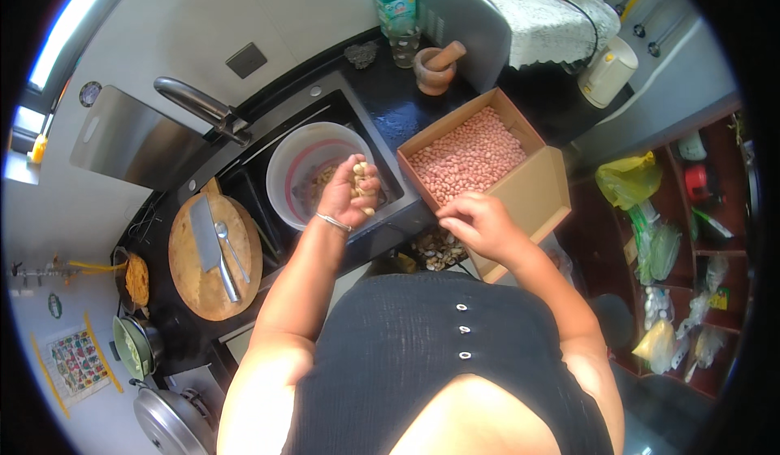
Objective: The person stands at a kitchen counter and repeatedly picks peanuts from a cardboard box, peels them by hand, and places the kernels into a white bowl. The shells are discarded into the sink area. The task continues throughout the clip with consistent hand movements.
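Observation:
My left hand (351,193) is curled around several unshelled peanuts (361,181), above the right part of a translucent plastic bucket (283,168) that stands in the sink. More peanuts lie at the bottom of this bucket. My right hand (475,220) is beside the near corner of an open cardboard box (420,181), thumb and fingers bent; whether something small is between them cannot be told. Shelled pink peanuts (466,156) fill much of the box, whose lid (530,202) is folded out to the right. Below my right hand, empty peanut shells (440,249) lie in a heap, partly hidden.
Left of the sink, a cleaver (207,232) and a spoon (228,245) rest on a round wooden chopping board (186,272). A faucet (198,104) arches behind the sink. Behind the box stand a mortar (432,77) with a pestle, a glass (404,50) and a green pump bottle (395,7).

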Demonstrator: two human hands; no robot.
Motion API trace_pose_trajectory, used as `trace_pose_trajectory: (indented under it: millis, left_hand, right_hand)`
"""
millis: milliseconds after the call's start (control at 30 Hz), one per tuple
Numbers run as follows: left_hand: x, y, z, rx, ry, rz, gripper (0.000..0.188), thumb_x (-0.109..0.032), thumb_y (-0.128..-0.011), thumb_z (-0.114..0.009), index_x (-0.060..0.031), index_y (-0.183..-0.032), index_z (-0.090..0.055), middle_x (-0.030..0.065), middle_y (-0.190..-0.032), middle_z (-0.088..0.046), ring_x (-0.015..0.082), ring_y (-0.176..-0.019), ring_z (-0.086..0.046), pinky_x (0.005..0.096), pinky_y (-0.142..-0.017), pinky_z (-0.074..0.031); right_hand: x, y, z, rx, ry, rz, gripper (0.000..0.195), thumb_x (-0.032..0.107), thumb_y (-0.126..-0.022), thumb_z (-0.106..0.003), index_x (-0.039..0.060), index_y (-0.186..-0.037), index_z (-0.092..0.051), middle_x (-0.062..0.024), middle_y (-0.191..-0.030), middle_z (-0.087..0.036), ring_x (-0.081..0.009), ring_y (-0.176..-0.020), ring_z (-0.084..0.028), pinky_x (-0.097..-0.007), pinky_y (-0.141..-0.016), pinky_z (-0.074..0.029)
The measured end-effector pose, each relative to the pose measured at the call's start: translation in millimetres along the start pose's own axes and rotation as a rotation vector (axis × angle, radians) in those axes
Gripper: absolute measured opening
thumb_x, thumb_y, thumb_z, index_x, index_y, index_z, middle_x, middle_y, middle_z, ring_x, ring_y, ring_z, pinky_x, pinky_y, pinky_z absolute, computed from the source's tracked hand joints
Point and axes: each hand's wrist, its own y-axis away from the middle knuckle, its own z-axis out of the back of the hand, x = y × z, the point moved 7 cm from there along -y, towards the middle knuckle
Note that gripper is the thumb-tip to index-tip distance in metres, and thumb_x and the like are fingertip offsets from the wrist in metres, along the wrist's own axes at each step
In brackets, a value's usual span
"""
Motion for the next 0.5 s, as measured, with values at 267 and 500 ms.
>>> trace_pose_trajectory:
  millis: [267,500]
  left_hand:
    - [57.5,20.2,-56.5,-0.068,-0.416,0.047,0.019,-0.031,-0.096,-0.046,-0.0125,-0.099,-0.047,0.0018,-0.079,-0.052,0.0078,-0.056,-0.046,0.0157,-0.038,-0.028]
    - [61.6,18.1,-60.9,0.007,-0.430,0.173,0.022,-0.032,-0.095,-0.047,-0.0102,-0.099,-0.050,0.0022,-0.079,-0.052,0.0077,-0.059,-0.046,0.0166,-0.039,-0.027]
  right_hand:
    - [10.6,-31.3,-16.2,-0.273,-0.029,-0.007,0.015,0.012,-0.075,-0.069,0.0042,-0.087,-0.064,-0.0113,-0.079,-0.060,-0.0248,-0.075,-0.062,-0.0325,-0.067,-0.050]
    - [2.4,-21.2,-15.8,-0.387,-0.334,-0.181,0.011,0.009,-0.076,-0.067,0.0033,-0.084,-0.061,-0.0081,-0.078,-0.061,-0.0187,-0.072,-0.063,-0.0301,-0.064,-0.050]
